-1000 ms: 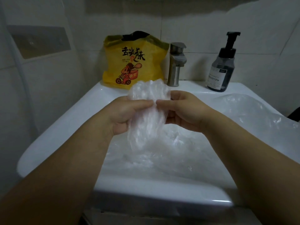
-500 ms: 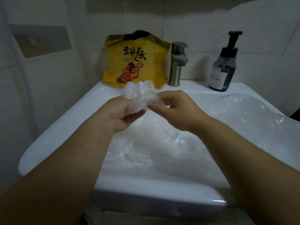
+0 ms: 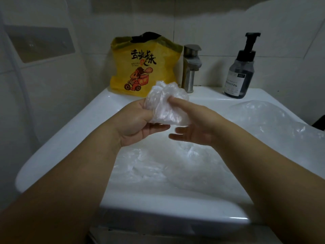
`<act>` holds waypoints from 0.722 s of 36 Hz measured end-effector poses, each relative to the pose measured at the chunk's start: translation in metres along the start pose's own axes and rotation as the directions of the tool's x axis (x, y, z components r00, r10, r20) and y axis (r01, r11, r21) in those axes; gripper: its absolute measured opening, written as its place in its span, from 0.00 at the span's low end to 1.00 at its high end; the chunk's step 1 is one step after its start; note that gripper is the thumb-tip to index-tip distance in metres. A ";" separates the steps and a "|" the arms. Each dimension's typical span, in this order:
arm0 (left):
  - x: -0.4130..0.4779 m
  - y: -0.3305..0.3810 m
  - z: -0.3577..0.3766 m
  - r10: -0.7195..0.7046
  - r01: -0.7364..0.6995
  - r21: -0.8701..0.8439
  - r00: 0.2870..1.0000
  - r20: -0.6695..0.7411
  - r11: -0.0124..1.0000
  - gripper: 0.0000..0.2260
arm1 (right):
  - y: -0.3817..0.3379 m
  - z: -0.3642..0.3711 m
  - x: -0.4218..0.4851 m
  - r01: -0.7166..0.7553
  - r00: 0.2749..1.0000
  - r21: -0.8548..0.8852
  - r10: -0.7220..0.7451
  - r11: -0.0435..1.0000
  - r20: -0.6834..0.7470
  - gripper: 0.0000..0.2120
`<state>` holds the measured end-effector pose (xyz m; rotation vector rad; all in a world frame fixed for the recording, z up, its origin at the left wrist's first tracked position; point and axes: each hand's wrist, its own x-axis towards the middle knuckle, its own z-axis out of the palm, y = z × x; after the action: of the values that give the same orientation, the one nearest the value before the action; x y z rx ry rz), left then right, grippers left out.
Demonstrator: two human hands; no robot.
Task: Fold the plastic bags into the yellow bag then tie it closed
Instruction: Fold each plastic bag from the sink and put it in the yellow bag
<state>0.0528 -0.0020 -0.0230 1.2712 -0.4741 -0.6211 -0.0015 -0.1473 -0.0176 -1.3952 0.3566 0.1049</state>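
Observation:
A crumpled clear plastic bag (image 3: 165, 110) is bunched into a small wad above the sink. My left hand (image 3: 137, 125) holds it from the left, thumb on top and fingers underneath. My right hand (image 3: 197, 124) is at its right side, with the thumb pressing on the wad and the fingers straight below it. The yellow bag (image 3: 144, 67), printed with a cartoon figure, stands upright at the back of the sink with its top open and something dark showing inside. More clear plastic bags (image 3: 158, 166) lie in the basin under my hands.
The white sink (image 3: 61, 138) fills the middle of the view. A metal faucet (image 3: 190, 67) stands right of the yellow bag, with a dark pump bottle (image 3: 241, 71) further right. Another clear bag (image 3: 272, 120) drapes over the sink's right side. Tiled walls close in behind and on the left.
The clear bag went from a hanging sheet to a tight wad. My right hand shifted from pinching its edge to thumb-pressing the wad, fingers straightened.

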 end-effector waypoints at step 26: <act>0.011 0.002 -0.008 0.102 -0.137 -0.082 0.937 -0.335 0.987 0.16 | 0.006 0.010 0.009 0.215 0.966 0.182 -0.236 0.959 0.102 0.06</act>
<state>0.0666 -0.0037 -0.0233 1.2080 -0.2349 -0.3161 0.0070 -0.1373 -0.0241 -1.2444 0.0990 -0.0278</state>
